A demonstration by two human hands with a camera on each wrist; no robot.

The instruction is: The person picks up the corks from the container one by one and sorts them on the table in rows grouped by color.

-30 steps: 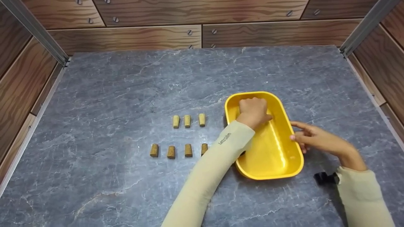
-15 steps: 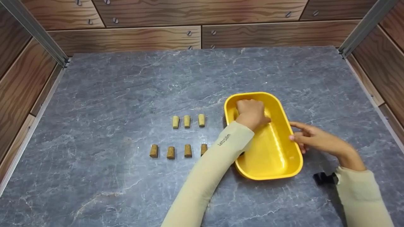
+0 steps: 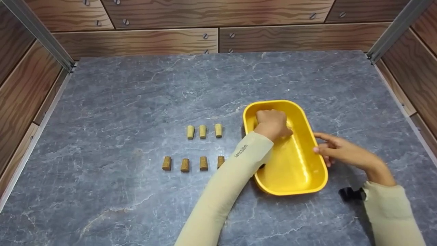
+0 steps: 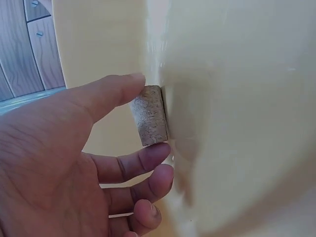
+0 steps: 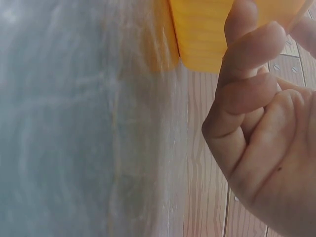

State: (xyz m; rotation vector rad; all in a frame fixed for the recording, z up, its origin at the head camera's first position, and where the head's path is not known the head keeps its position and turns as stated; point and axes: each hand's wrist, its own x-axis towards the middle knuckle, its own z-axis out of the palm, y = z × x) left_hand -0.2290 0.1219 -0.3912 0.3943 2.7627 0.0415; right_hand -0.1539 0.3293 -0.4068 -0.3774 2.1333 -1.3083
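My left hand (image 3: pixel 273 124) reaches down inside the yellow plastic tub (image 3: pixel 307 174), near its far left corner. In the left wrist view, its thumb and a finger hold a tapered cork stopper (image 4: pixel 150 114) by its two ends, close against the tub's inner surface. From the head view that cork is hidden by the hand. At the tub's right side my right hand (image 3: pixel 336 148) holds the rim, thumb on the edge and fingers against the outer wall. The right wrist view shows those fingers (image 5: pixel 247 94) bent beside the yellow wall.
Left of the tub, three pale corks (image 3: pixel 202 131) stand apart in a row. Nearer, several darker brown corks (image 3: pixel 185 165) form a second row, the rightmost partly covered by the left sleeve (image 3: pixel 218 198). Wood-patterned panels (image 3: pixel 136 42) border the grey marbled table (image 3: pixel 112 102).
My left hand has shifted very slightly toward the near side inside the tub. The right hand, the tub and both rows of corks stay in place.
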